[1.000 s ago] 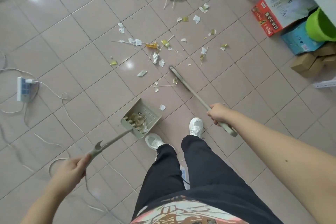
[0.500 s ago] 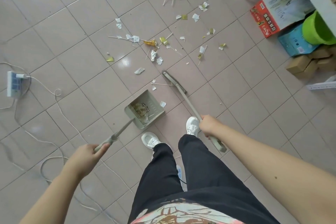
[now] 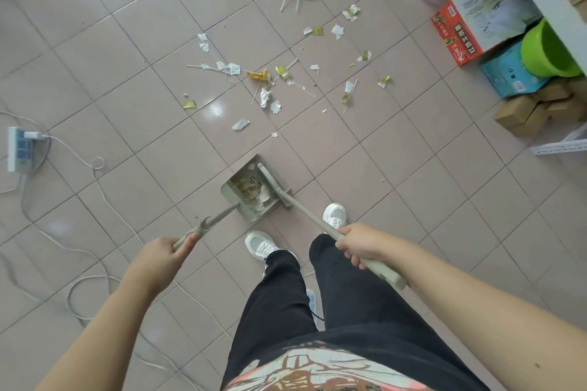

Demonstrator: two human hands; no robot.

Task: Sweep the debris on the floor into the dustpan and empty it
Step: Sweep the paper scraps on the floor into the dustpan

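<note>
A grey-green dustpan [image 3: 233,198] sits on the tiled floor just ahead of my feet, with paper scraps and wrappers inside. My left hand [image 3: 162,255] grips the end of its long handle. My right hand [image 3: 360,243] grips the handle of a matching broom [image 3: 305,209], whose head lies across the dustpan's open right side. Debris [image 3: 270,86] of torn paper, gold wrappers and thin sticks is scattered over the tiles farther ahead, up to the top of the view.
A white power strip [image 3: 19,149] with trailing cables lies on the floor at the left. Boxes, a red carton [image 3: 457,38], a blue box and a green bucket [image 3: 549,54] stand at the right by a white shelf. My white shoes [image 3: 262,244] are right behind the dustpan.
The broom head has been drawn back from the scattered debris to the dustpan's mouth, pushing scraps in. My right hand pulled back toward me. The dustpan shifted a little rightward.
</note>
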